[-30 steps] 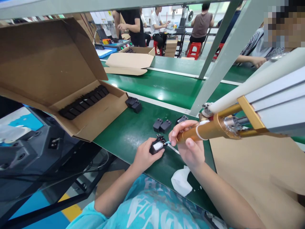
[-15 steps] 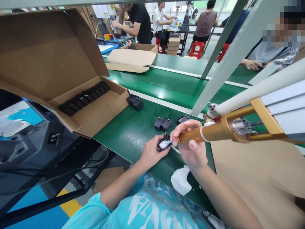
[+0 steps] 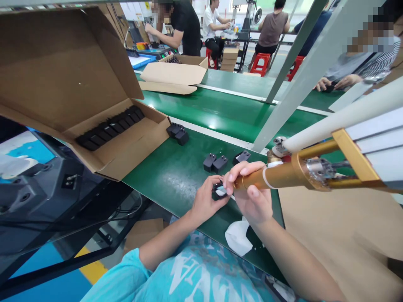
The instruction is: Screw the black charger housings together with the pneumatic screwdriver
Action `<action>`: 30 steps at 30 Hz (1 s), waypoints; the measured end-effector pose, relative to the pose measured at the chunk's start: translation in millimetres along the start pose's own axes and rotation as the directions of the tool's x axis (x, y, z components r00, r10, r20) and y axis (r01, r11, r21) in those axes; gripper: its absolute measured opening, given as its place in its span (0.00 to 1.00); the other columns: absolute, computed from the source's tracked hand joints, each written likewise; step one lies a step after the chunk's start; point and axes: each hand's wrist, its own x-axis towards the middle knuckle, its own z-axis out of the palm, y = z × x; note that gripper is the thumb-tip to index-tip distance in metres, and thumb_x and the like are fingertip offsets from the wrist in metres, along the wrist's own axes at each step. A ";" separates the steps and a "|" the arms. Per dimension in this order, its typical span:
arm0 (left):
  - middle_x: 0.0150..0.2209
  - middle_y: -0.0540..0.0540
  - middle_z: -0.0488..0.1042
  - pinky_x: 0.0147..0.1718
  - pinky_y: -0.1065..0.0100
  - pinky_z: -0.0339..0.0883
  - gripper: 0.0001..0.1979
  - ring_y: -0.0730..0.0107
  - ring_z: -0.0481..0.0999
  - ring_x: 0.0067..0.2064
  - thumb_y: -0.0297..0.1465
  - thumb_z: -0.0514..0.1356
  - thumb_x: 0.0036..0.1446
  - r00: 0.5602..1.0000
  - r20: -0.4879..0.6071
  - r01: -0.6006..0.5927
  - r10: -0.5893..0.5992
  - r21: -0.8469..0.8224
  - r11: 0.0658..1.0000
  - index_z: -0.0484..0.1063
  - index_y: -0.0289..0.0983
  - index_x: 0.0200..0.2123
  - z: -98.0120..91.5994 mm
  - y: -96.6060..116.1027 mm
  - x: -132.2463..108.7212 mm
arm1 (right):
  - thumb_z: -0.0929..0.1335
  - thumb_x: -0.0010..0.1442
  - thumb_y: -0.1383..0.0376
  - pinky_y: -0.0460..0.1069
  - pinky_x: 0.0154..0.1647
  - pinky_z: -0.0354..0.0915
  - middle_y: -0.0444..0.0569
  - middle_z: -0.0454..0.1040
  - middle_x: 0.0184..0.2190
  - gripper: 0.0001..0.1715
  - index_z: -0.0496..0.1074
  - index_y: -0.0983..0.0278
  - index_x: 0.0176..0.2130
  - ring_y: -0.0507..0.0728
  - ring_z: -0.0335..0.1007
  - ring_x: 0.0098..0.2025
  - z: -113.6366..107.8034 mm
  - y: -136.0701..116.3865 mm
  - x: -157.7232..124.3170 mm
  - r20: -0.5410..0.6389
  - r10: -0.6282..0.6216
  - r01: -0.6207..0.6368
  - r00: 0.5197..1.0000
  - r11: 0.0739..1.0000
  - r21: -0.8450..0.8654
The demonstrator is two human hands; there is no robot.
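My left hand [image 3: 206, 200] pinches a small black plug adapter [image 3: 219, 191] with a pale inner face turned upward. My right hand [image 3: 250, 191] wraps round the front of a gold cylindrical tool [image 3: 280, 175], fingers over the top and thumb on the near side. The tool's tip is hidden behind my right fingers, close to the adapter, so I cannot tell whether they touch. Just beyond my hands, two black plug adapters [image 3: 215, 162] stand on the green bench with their pins up, and another black adapter piece [image 3: 242, 157] lies by my right fingers.
An open cardboard box [image 3: 126, 155] holds a row of black adapters [image 3: 110, 130]. More adapters [image 3: 178, 133] sit by its corner. White crumpled paper [image 3: 238, 238] lies near my body. A slanted metal post [image 3: 283, 105] rises at the right. Opposite, a co-worker's hands [image 3: 338, 83] handle something dark.
My left hand and the adapter have moved slightly right, closer to the tool's tip. My right hand keeps its grip almost in place. The co-worker's second hand has come into view.
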 end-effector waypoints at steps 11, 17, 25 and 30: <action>0.40 0.47 0.79 0.38 0.66 0.72 0.16 0.63 0.80 0.38 0.38 0.63 0.57 0.984 0.104 0.128 -0.143 0.135 0.982 0.68 0.40 0.46 -9.5 -2.3 -1.3 | 0.70 0.55 0.54 0.52 0.26 0.65 0.45 0.70 0.35 0.26 0.64 0.53 0.52 0.52 0.66 0.24 -0.6 1.9 -1.8 -0.057 0.032 -0.033 0.998 0.999 -0.018; 0.44 0.47 0.80 0.41 0.64 0.71 0.18 0.61 0.80 0.43 0.38 0.63 0.57 0.972 0.112 0.164 -0.206 0.303 0.939 0.70 0.41 0.50 -46.2 -25.1 -7.7 | 0.71 0.55 0.56 0.53 0.29 0.64 0.44 0.70 0.38 0.27 0.64 0.52 0.53 0.51 0.67 0.24 -2.9 2.5 -0.8 -0.096 0.004 -0.006 0.995 1.000 -0.017; 0.55 0.43 0.75 0.54 0.58 0.68 0.23 0.58 0.75 0.55 0.39 0.63 0.58 0.922 0.281 0.267 -0.267 0.039 0.963 0.68 0.42 0.56 -66.1 -40.1 3.8 | 0.70 0.55 0.56 0.53 0.28 0.64 0.44 0.70 0.37 0.25 0.64 0.53 0.52 0.51 0.67 0.24 -4.0 2.0 -0.1 -0.097 0.004 -0.007 0.995 0.999 -0.039; 0.47 0.45 0.80 0.51 0.60 0.71 0.15 0.63 0.79 0.49 0.31 0.57 0.60 0.952 0.264 0.179 -0.156 -0.064 0.982 0.73 0.41 0.50 -52.4 -43.0 14.9 | 0.70 0.56 0.58 0.53 0.29 0.64 0.44 0.70 0.39 0.25 0.64 0.53 0.53 0.51 0.68 0.25 -5.4 2.2 -1.1 -0.081 0.012 -0.014 0.997 0.999 -0.034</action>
